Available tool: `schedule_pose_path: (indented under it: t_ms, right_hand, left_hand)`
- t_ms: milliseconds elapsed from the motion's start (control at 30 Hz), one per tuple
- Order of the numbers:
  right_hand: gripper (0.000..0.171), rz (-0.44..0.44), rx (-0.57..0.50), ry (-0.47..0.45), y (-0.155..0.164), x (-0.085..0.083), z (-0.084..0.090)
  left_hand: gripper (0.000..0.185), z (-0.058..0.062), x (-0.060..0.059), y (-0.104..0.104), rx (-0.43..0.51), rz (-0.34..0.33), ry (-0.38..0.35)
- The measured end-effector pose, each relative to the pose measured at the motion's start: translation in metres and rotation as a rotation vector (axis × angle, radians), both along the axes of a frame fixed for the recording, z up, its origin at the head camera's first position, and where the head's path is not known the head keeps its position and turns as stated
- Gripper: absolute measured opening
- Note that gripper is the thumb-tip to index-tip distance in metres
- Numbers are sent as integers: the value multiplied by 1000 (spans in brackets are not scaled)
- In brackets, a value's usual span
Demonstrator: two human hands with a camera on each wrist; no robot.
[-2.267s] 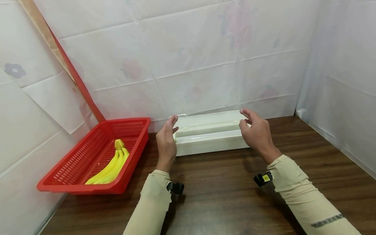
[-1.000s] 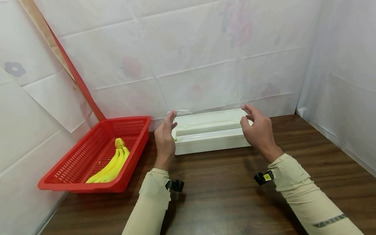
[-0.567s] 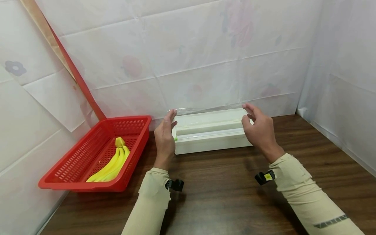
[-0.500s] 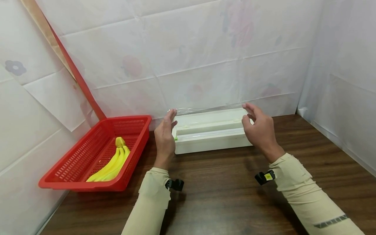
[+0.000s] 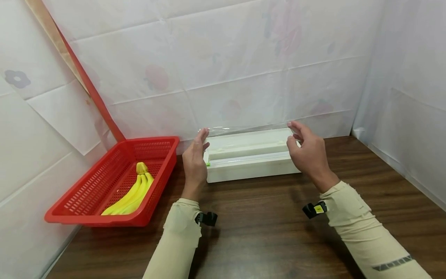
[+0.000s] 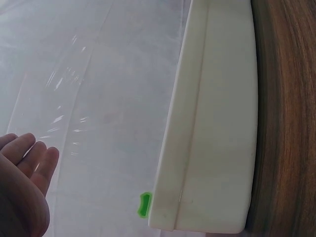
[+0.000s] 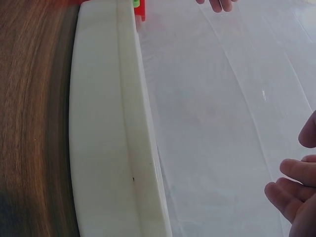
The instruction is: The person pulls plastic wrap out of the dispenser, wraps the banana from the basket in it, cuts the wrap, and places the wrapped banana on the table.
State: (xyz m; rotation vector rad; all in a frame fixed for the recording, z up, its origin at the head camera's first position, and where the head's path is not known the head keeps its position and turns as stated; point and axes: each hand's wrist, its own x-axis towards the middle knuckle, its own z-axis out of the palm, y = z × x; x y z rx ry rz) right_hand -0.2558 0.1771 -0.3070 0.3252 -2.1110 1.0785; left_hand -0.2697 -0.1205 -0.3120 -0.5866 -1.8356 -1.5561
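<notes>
A strip of clear cling film (image 5: 244,128) stretches between both hands, above and behind a white cling film dispenser (image 5: 254,170). My left hand (image 5: 195,164) holds the film's left end at its fingertips, beside the dispenser's left end. At the right end, my right hand (image 5: 308,155) holds the other side, its index finger extended and thumb bent below. Shiny creases in the film show near the left fingers (image 6: 47,163) in the left wrist view. A small green cutter tab (image 6: 144,205) sits at the dispenser's left end.
A red perforated basket (image 5: 163,182) stands on the left of the brown wood table (image 5: 258,232), with a bunch of yellow bananas (image 5: 134,195) inside. Pale patterned sheeting (image 5: 237,77) covers the wall close behind the dispenser.
Both hands have risen slightly and moved a little away, and the film's edge stands higher above the dispenser. The basket and bananas stay put.
</notes>
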Motion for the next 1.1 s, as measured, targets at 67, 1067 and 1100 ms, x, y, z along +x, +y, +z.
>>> schedule_pose_path:
  t_ms: [67,1067,1100]
  right_hand:
    - [43,5,11,3,1,-1,0]
    - [49,33,104,-39,2,4,7]
    - [49,32,104,-39,2,4,7]
  left_hand:
    - [48,0,0,0,5,2,1]
    - [51,3,4,-4,17,2,-30]
    - [51,3,4,-4,19,0,-27]
